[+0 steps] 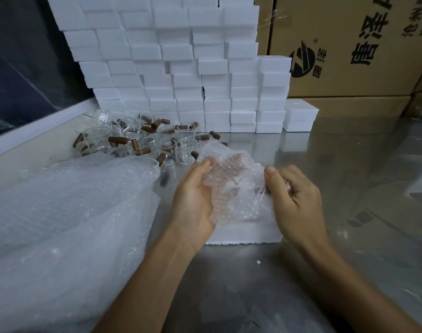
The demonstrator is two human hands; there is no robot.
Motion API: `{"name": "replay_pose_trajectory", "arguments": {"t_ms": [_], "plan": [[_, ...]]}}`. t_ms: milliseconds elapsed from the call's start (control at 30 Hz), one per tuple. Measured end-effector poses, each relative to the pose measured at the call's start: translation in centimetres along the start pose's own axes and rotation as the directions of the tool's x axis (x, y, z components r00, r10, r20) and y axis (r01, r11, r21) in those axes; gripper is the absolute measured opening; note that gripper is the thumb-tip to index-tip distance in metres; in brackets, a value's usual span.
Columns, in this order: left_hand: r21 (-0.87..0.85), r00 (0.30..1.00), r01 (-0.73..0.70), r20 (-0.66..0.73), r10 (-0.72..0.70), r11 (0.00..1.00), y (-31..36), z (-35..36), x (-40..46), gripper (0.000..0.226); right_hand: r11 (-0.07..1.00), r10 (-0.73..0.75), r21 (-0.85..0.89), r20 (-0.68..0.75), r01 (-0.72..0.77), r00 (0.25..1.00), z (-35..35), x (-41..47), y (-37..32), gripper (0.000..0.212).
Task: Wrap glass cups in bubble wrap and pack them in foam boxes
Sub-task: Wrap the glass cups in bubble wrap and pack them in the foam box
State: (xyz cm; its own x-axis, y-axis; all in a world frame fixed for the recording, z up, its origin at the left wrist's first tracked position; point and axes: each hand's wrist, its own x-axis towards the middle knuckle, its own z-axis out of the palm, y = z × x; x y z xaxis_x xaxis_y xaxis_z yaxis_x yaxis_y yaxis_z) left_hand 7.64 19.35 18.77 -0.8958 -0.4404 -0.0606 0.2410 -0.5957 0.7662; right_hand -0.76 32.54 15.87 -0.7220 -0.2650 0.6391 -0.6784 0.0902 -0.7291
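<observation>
Both forearms reached in from the bottom edge over a shiny metal table (349,164). Between the hands sat a bubble-wrapped bundle (236,188), held just above an open white foam box (246,234) that lay on the table directly beneath it. On one side the left hand (193,198) curled its fingers round the wrap, and on the other the right hand (294,188) gripped it, thumb up; whether a cup was inside could not be made out through the wrap. To the left, a big loose heap of bubble wrap (68,224) covered that side of the table up to the left forearm. Behind it lay a cluster of glass cups (152,140) with brown handles, close to the bundle. A wall of stacked foam boxes (181,68) closed off the back, with printed cardboard cartons (349,44) to its right. Bare tabletop stretched to the right of the hands. A white foam crumb (258,262) lay near the right forearm.
</observation>
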Motion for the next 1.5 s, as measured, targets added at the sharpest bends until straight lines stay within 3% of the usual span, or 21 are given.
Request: {"name": "replay_pose_trajectory", "arguments": {"t_ms": [133,267,333,400,500,600,633,733,767,833,933,1033,1133,1167,1200,1267,1300,1400,1467,1500], "plan": [[-0.016,0.996,-0.068,0.064,0.069,0.998,0.2,-0.6,0.3,0.050,0.977,0.109,0.181,0.049,-0.116,0.993,0.0,0.1,-0.3,0.052],[-0.051,0.989,-0.117,0.085,0.121,0.992,1.3,-1.7,0.8,0.055,0.928,0.120,0.345,0.077,-0.139,0.990,-0.2,0.2,-0.8,0.054],[0.007,0.982,-0.178,0.068,0.177,0.984,1.4,-1.8,0.8,0.037,0.905,0.139,0.395,0.074,-0.157,0.988,-0.3,0.3,-0.9,0.052],[0.194,0.953,-0.302,0.041,0.299,0.933,0.9,-1.8,0.8,0.042,0.895,0.157,0.413,0.063,-0.170,0.985,-0.3,0.4,-0.9,0.047],[0.511,0.859,-0.506,0.225,0.460,0.695,0.1,-1.3,0.1,0.031,0.882,0.213,0.432,-0.010,-0.188,0.977,-0.2,0.2,-0.8,0.040],[0.558,0.787,-0.611,0.499,0.362,0.561,-0.6,-0.6,-0.9,0.014,0.872,0.258,0.451,-0.098,-0.188,0.961,0.0,0.1,-0.7,0.036],[0.597,0.762,-0.644,0.551,0.339,0.478,-1.0,-0.5,-1.0,0.020,0.875,0.251,0.453,-0.122,-0.171,0.960,0.0,0.1,-0.7,0.036],[0.743,0.693,-0.670,0.621,0.366,0.008,-1.7,-0.3,-0.9,0.043,0.920,0.148,0.385,-0.171,-0.072,0.974,0.0,0.0,-0.8,0.034],[0.758,0.678,-0.646,0.626,0.387,-0.094,-1.8,-0.3,-0.8,0.044,0.935,0.101,0.352,-0.171,-0.035,0.980,-0.1,0.0,-0.9,0.033],[0.776,0.684,-0.613,0.615,0.392,-0.148,-1.6,-0.4,-0.7,0.039,0.952,0.010,0.303,-0.143,0.034,0.990,-0.3,0.0,-1.0,0.032],[0.821,0.757,-0.556,0.566,0.328,-0.132,-1.5,-0.8,-0.5,0.036,0.963,-0.056,0.259,-0.088,0.077,0.995,-0.1,-0.4,-1.1,0.027],[0.841,0.822,-0.541,0.523,0.224,0.025,-1.3,-1.0,-0.6,0.029,0.963,-0.076,0.254,-0.049,0.086,0.996,0.1,-0.6,-1.1,0.023],[0.803,0.770,-0.585,0.504,0.391,0.117,-1.4,-0.8,-0.6,0.032,0.955,-0.030,0.294,-0.065,0.048,0.997,-0.1,-0.2,-1.2,0.021],[0.779,0.750,-0.599,0.464,0.472,0.186,-1.6,-0.8,-0.4,0.040,0.945,0.000,0.325,-0.074,0.024,0.997,-0.2,0.1,-1.2,0.021],[0.738,0.765,-0.593,0.392,0.510,0.322,-1.8,-0.6,-0.4,0.049,0.933,0.034,0.359,-0.076,-0.004,0.997,-0.3,0.2,-1.3,0.022],[0.582,0.834,-0.545,0.303,0.461,0.603,-1.9,-0.2,-0.6,0.062,0.894,0.110,0.439,-0.030,-0.086,0.993,-0.4,0.5,-1.4,0.022],[0.530,0.844,-0.534,0.294,0.448,0.659,-1.9,-0.2,-0.5,0.068,0.872,0.152,0.468,0.022,-0.145,0.988,-0.5,0.5,-1.4,0.022],[0.569,0.835,-0.545,0.303,0.459,0.617,-1.6,-0.8,-0.3,0.071,0.762,0.284,0.547,0.200,-0.347,0.938,-0.6,0.4,-1.4,0.025],[0.694,0.827,-0.544,0.349,0.441,0.471,-1.4,-1.1,-0.2,0.068,0.740,0.308,0.561,0.208,-0.371,0.928,-0.6,0.5,-1.4,0.017],[0.757,0.824,-0.539,0.383,0.417,0.371,-1.4,-1.1,-0.3,0.068,0.780,0.289,0.528,0.172,-0.335,0.942,-0.5,0.5,-1.3,0.015]]}}
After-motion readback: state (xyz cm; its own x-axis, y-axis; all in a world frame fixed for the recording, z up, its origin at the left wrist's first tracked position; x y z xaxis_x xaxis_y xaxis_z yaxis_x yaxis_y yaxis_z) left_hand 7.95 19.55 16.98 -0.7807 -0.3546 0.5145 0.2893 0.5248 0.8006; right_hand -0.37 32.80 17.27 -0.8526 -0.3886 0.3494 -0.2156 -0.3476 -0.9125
